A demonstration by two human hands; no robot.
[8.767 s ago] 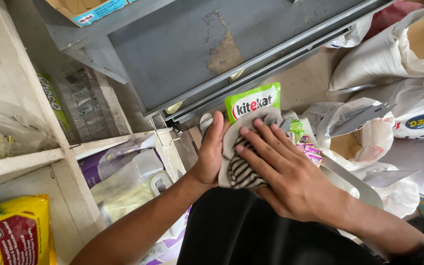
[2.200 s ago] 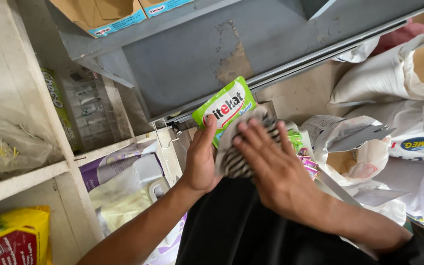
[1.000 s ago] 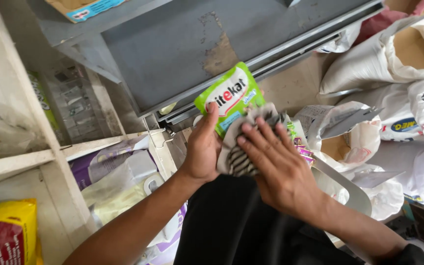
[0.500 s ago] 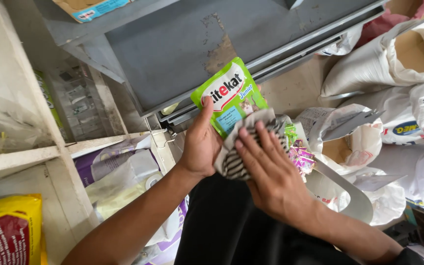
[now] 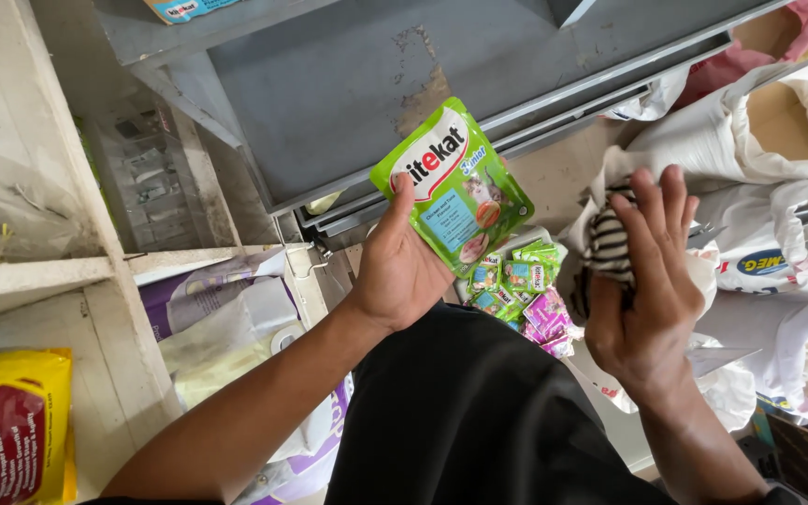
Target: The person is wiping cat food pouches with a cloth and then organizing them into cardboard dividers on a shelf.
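Note:
My left hand (image 5: 402, 271) grips a green pet-food pouch (image 5: 454, 185) by its lower edge and holds it up, printed face toward me. My right hand (image 5: 645, 281) holds a black-and-white striped cloth (image 5: 609, 245) a hand's width to the right of the pouch. Below and between my hands lies a pile of small green and pink pouches (image 5: 516, 295). My dark-clothed lap fills the lower middle of the view.
A grey metal shelf (image 5: 357, 84) slopes overhead. Cream wooden shelving (image 5: 39, 271) at the left holds clear bags and a yellow-red bag (image 5: 11, 421). White and purple sacks (image 5: 226, 318) lie low at the left. Open white sacks (image 5: 759, 122) crowd the right.
My right hand with the striped cloth has come off the pouch and moved right. My left hand has lifted the pouch, and its front is uncovered.

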